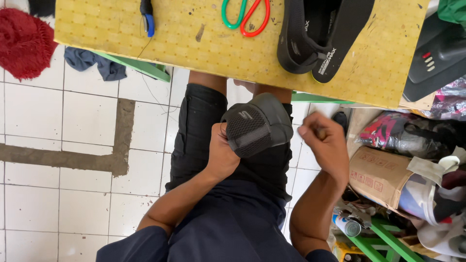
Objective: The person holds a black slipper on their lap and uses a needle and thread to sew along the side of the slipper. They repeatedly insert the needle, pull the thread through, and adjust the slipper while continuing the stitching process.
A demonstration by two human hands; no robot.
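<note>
Black sandal (256, 124) gripped in left hand (221, 157) over lap; right hand (324, 140) fisted, contents hidden.

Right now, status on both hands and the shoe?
Left hand grips black shoe over the lap. Right hand fisted beside it, apart, contents unclear. Black sandal and scissors on yellow table.

A black sandal (256, 125) with a mesh-textured strap is gripped from the left side by the left hand (221, 157), held above the person's lap, just below the tabletop edge. It is tilted, its strap facing up toward the camera. The right hand (324, 140) is closed in a fist beside it, perhaps pinching something small.
</note>
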